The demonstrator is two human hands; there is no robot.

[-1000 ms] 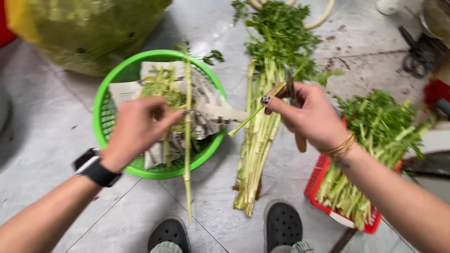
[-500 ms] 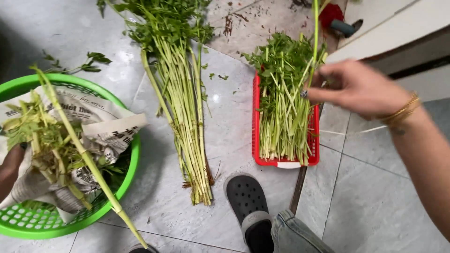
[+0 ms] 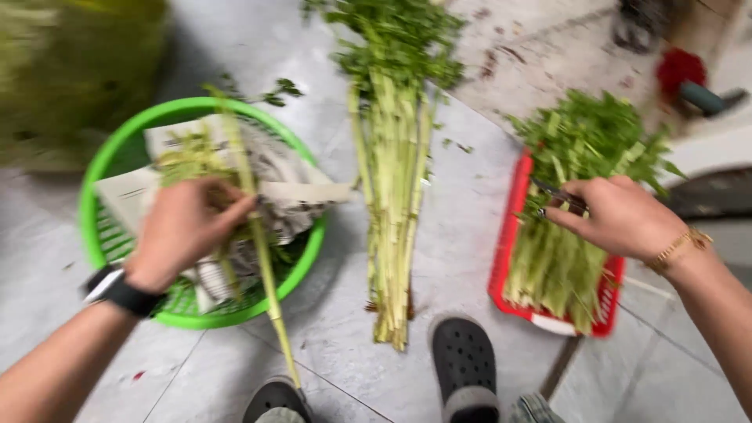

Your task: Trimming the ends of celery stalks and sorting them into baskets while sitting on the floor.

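My left hand [image 3: 186,229] is closed around a long pale green stalk [image 3: 262,258] that slants over a round green basket [image 3: 110,168] lined with newspaper and scraps. Its lower end reaches past the basket toward my shoe. My right hand [image 3: 623,215] hovers over a red tray [image 3: 501,266] filled with cut green stems and grips a dark knife [image 3: 560,196] whose blade points left. A bundle of long leafy stalks [image 3: 392,196] lies on the floor between the basket and the tray. The picture is blurred by motion.
Two dark clogs [image 3: 464,364] on my feet stand at the bottom edge. A yellow-green bag [image 3: 70,70] sits at the top left. A red object [image 3: 680,69] lies at the top right on a rough concrete floor.
The view swung back left. My right hand dropped onto the stems in the red tray. My left hand, out of view half a second ago, again holds the stalk over the basket.
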